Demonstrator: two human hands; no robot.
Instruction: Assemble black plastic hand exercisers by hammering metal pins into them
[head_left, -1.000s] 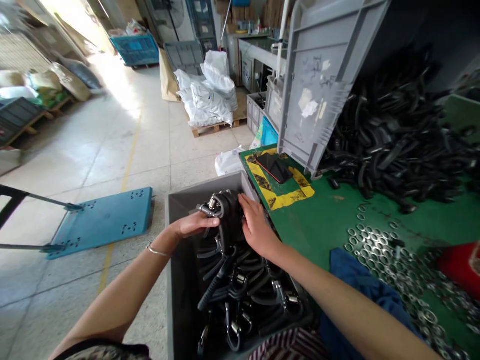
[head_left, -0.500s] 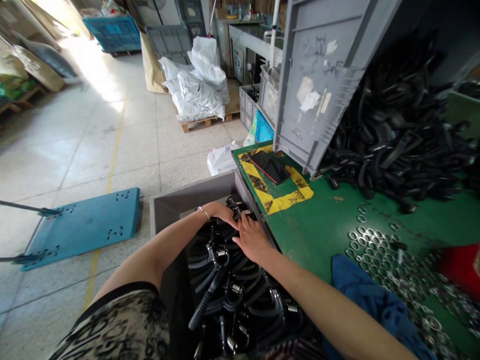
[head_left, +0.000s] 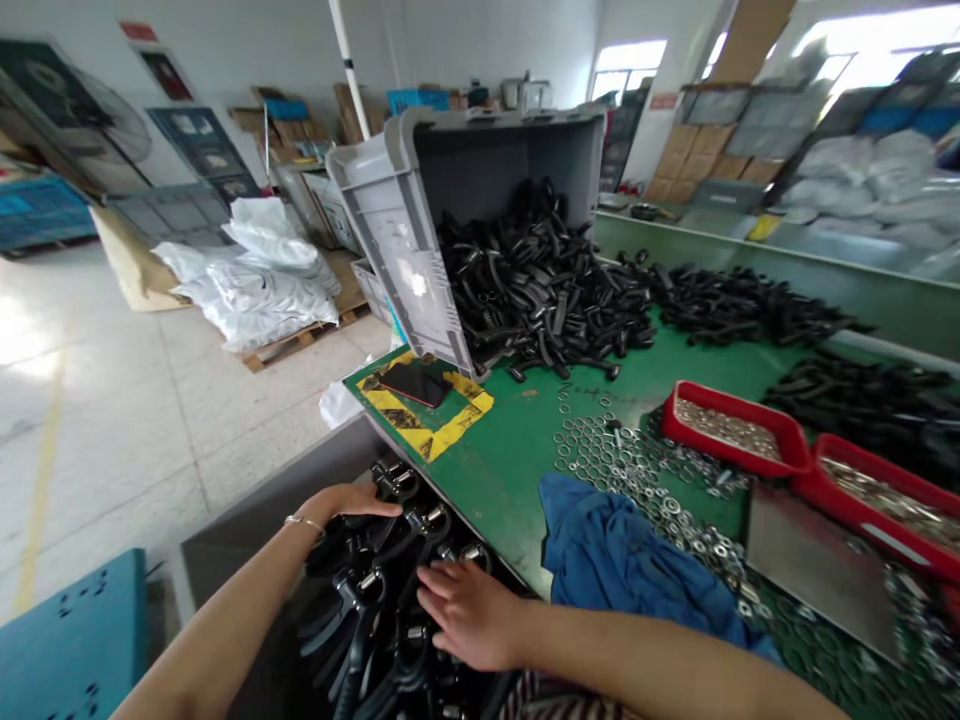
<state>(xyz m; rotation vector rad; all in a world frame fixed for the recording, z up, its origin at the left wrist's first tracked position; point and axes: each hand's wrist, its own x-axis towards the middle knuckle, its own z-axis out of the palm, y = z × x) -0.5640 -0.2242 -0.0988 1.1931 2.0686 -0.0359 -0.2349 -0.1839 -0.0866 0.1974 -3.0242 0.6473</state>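
Note:
Below me a grey crate holds several black hand grip exercisers with metal coil springs, laid in overlapping rows. My left hand, with a bracelet at the wrist, rests on the exercisers at the far end. One of its digits stretches out to the right, and the others are partly hidden. Nearer to me, my right hand lies palm down over the exercisers by the table side. Its fingers are spread a little and touch the springs' tops. I see nothing lifted in either hand.
A green table adjoins the crate, bearing a phone, blue cloth, metal rings and red trays. A tipped grey bin spills black handles. A blue platform trolley stands left.
My view has swung right, showing more of the table. My hands were close together at the crate's far end; now they are apart, the right one nearer to me.

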